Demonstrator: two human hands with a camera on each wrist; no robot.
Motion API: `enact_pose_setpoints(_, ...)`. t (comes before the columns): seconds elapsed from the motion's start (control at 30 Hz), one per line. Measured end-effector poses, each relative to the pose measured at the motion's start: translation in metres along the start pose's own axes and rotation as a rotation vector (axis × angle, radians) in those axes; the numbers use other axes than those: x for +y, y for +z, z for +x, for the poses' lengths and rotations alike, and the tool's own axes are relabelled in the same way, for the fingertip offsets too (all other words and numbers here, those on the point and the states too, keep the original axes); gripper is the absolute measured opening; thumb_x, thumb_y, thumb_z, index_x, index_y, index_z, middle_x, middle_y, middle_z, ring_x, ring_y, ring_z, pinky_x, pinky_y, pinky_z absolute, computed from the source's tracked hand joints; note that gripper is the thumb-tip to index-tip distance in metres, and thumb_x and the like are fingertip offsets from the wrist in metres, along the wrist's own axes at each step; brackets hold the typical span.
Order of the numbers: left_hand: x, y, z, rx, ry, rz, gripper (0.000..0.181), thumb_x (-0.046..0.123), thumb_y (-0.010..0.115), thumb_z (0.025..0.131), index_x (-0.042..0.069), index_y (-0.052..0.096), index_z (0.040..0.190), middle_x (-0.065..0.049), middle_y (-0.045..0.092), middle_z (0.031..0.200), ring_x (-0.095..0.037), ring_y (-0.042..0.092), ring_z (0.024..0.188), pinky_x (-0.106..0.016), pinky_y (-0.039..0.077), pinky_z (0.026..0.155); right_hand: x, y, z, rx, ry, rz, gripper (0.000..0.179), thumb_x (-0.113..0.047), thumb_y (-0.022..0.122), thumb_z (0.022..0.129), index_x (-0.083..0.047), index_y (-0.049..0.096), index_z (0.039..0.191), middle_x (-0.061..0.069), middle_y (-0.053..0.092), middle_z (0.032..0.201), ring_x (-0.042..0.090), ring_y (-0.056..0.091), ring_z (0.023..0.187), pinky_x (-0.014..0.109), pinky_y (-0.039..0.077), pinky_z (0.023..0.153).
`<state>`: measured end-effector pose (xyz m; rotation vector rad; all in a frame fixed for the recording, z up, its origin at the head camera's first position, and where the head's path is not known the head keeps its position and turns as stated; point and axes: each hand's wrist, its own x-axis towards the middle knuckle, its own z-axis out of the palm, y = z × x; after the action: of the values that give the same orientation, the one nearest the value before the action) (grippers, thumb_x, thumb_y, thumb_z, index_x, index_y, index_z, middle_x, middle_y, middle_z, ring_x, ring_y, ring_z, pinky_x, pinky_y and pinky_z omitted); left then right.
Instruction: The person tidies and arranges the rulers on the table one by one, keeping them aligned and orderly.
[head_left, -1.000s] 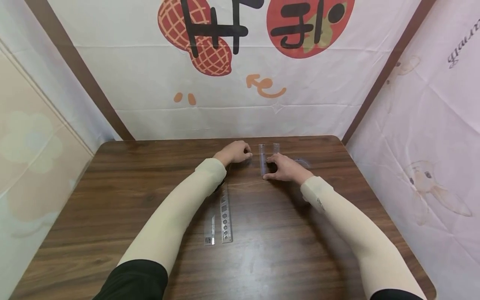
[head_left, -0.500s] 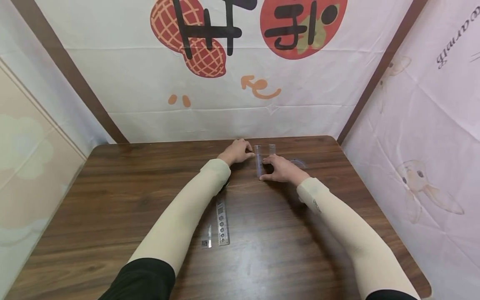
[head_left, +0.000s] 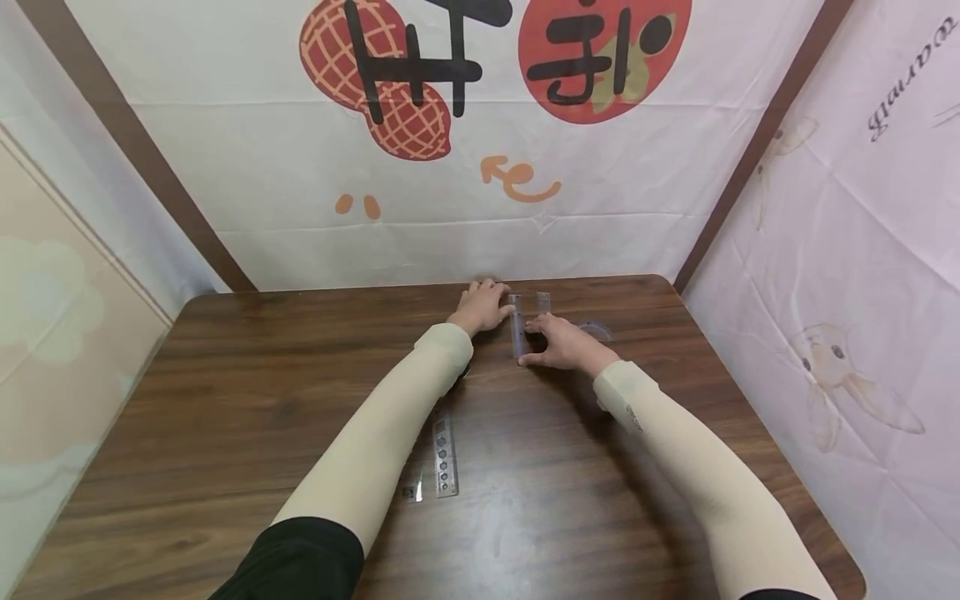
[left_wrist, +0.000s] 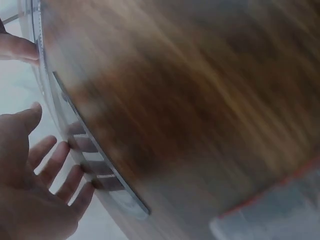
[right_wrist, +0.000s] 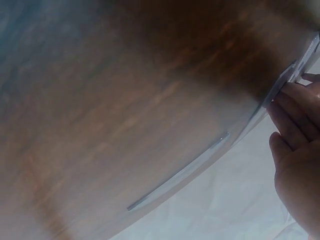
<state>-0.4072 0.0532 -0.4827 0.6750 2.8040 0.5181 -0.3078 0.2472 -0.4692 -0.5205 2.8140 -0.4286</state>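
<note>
My left hand (head_left: 483,307) is at the table's far side with its fingers spread. Its thumb reaches the left edge of a bluish clear ruler (head_left: 517,327) lying lengthwise. In the left wrist view, the fingertips are right by a clear strip (left_wrist: 95,155) with dark bands. From the other side, my right hand (head_left: 564,342) reaches in, its thumb by the ruler's near end and its fingers extended close along the right edge. Behind those fingers, the far end of another clear ruler (head_left: 543,302) shows; the hand hides the rest.
A clear protractor (head_left: 596,332) lies right of my right hand. Nearer me is a stencil ruler (head_left: 444,458) with cut-out shapes, beside a clear piece (head_left: 413,490) partly hidden by my left arm. A printed cloth (head_left: 360,254) hangs behind the table's far edge.
My left hand has gone from curled fingers to spread ones and has shifted slightly right, up to the bluish ruler. The right hand has stayed nearly in place beside that ruler.
</note>
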Motion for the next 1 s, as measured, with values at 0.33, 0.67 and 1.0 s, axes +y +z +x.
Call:
enact_pose_setpoints(0.33,0.002,-0.001,-0.002,-0.041,-0.021,0.042,0.057,0.041,0.046,0.116,0.023,0.037,0.169,-0.011,0.033,0.170,-0.039,0.029,0.152,-0.054,0.023,0.127,-0.003,0.001,0.000,0.006,-0.015,0.006,0.078,-0.051,0.077,0.099,-0.003,0.055,0.156,0.020,0.044,0.166,0.044,0.034,0.157,0.058,0.034,0.124)
enact_pose_setpoints(0.67,-0.001,0.004,0.010,-0.049,-0.044,0.077,0.061,0.049,0.058,0.110,0.028,0.044,0.165,-0.008,0.034,0.168,-0.038,0.031,0.148,-0.055,0.025,0.125,0.001,0.002,0.002,0.023,-0.032,0.001,0.076,-0.049,0.078,0.099,-0.002,0.056,0.155,0.019,0.048,0.164,0.042,0.040,0.154,0.056,0.037,0.123)
enact_pose_setpoints(1.0,-0.005,0.002,0.012,-0.054,-0.034,0.000,0.056,0.044,0.063,0.109,0.023,0.050,0.159,-0.010,0.035,0.167,-0.039,0.029,0.151,-0.055,0.024,0.127,0.000,-0.001,0.001,0.013,-0.028,-0.006,0.074,-0.048,0.077,0.100,-0.002,0.056,0.154,0.018,0.048,0.164,0.040,0.039,0.155,0.055,0.037,0.123)
